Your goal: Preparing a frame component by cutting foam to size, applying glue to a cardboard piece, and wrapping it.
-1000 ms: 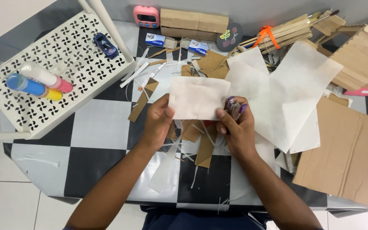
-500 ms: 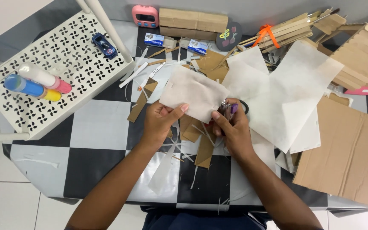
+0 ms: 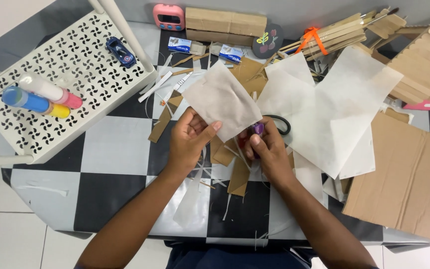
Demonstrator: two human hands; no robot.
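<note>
My left hand [image 3: 189, 142] pinches the lower edge of a small off-white paper piece [image 3: 221, 98] and holds it tilted above the checkered table [image 3: 115, 149]. My right hand [image 3: 270, 152] sits just right of it, closed around a small purple-handled tool [image 3: 258, 129] whose tip meets the paper's lower right edge. The tool's working end is hidden behind the paper and my fingers. A black loop [image 3: 280, 124] shows just beyond my right hand. Cardboard scraps and thin paper strips [image 3: 237, 174] lie under both hands.
A white perforated rack [image 3: 51, 74] at the left holds paint bottles [image 3: 41, 94] and a blue toy car [image 3: 120, 52]. Large white sheets [image 3: 334, 109] and a cardboard sheet [image 3: 404, 184] cover the right. A pink timer [image 3: 168, 16], a cardboard box [image 3: 225, 22] and wooden sticks [image 3: 334, 35] line the back.
The paper piece has turned from lying level between my hands to tilting up and away to the left. My right hand has shifted slightly under its right edge.
</note>
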